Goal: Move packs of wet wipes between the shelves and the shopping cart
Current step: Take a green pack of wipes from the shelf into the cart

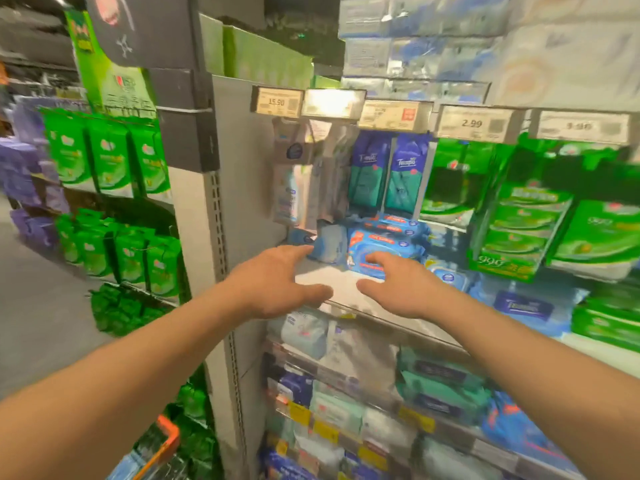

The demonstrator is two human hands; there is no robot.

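— so, where are the hands?
— both reaching toward the middle shelf (349,292). left hand (277,282) spread wide, fingers straight, nothing in it, fingertips just beside a pale blue pack (330,247) at the far left of that shelf.
— and the right?
— right hand (398,285) open too, fingers straight, resting on or just over the front of the blue wet wipes pack (384,252); hard to tell through the blur whether really touching. no grip on it.
— where exactly are the wipes?
— lying flat on the shelf, another like pack (398,225) stacked on top, green boxes (512,233) to the right, price tags (471,124) above.
— the cart?
— only an orange cart corner (166,441), near left, low beside the shelf upright.
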